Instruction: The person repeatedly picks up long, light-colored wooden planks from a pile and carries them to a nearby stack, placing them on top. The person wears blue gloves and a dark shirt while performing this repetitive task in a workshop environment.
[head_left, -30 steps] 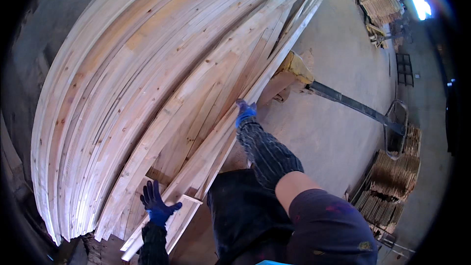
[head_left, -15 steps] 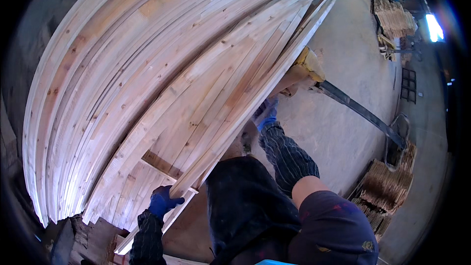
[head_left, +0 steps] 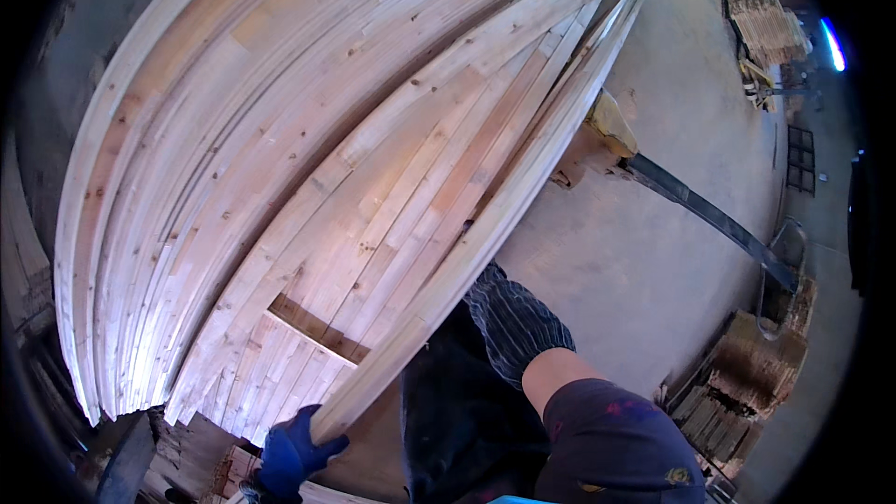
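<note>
My left hand (head_left: 294, 455), in a blue glove, is closed round the near end of a long, pale wooden board (head_left: 425, 313). The board runs away from me to the upper right, along the right edge of a stack of wooden strips (head_left: 397, 196). My right forearm (head_left: 513, 317), in a dark striped sleeve cover, reaches under the board. The board hides my right hand, so its fingers do not show. A short wooden crosspiece (head_left: 313, 334) lies across the stack near my left hand.
A larger bank of stacked strips (head_left: 205, 140) stands on the left. Beyond the board is a yellow pallet jack (head_left: 613, 126) with a long dark handle (head_left: 709, 215). Bundles of wood (head_left: 756, 364) sit at the lower right, and another bundle (head_left: 767, 26) is farther off.
The board's near end has come up and toward me, covering part of the crosspiece. My left hand has moved down and left with it. My right hand has passed out of sight behind the board.
</note>
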Demonstrator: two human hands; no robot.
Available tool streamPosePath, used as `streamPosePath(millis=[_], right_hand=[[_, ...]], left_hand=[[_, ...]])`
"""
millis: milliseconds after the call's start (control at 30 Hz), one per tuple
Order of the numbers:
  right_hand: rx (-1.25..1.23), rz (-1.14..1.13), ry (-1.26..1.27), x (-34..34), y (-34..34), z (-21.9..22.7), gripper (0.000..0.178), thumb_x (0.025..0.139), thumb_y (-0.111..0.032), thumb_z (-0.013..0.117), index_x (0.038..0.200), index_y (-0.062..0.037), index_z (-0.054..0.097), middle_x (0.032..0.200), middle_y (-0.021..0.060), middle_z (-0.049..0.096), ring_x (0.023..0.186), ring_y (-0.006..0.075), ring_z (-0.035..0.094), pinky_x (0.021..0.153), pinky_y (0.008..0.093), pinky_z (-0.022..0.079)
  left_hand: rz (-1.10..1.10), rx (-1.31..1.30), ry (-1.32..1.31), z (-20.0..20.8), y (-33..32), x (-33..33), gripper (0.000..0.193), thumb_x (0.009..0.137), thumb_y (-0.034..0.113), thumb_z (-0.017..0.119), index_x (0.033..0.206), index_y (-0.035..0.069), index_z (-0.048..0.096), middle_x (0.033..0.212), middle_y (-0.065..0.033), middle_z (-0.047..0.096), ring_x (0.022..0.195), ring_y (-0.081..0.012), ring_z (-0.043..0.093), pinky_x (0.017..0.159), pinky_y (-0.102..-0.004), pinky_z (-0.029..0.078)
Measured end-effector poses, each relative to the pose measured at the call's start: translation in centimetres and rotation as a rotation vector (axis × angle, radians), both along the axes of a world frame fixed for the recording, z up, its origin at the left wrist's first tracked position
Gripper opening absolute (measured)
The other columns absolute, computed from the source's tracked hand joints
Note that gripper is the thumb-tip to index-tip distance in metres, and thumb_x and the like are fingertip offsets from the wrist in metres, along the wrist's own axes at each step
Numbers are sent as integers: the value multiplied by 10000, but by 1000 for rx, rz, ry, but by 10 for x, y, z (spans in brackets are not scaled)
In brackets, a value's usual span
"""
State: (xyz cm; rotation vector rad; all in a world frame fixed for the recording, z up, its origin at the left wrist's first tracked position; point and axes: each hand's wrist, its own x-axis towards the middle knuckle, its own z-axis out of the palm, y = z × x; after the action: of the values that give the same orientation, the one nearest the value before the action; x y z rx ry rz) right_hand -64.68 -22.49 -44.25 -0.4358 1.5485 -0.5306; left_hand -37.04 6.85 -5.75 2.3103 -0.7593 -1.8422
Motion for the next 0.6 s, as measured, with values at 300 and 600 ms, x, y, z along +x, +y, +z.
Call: streamPosePath(millis=[300,600], right_hand=[[7,-56,13,3,-30,-12,420,926,-341,570,1261,-93,524,945,54,601,749,205,576,638,348,497],[21,-125,315,20,-18,17,448,914,-294,602,1290,-79,486,949,89,626,734,231,622,622,355,526]], left_hand=[[-9,-115,11,72,-20,-26,653,762,508,744,1219,82,557,850,-234,684,793,-421,675,668,-491,537],[19,-90,136,92,-20,-45,667,779,485,731,1260,65,539,873,-253,673,817,-455,661,689,-501,526]])
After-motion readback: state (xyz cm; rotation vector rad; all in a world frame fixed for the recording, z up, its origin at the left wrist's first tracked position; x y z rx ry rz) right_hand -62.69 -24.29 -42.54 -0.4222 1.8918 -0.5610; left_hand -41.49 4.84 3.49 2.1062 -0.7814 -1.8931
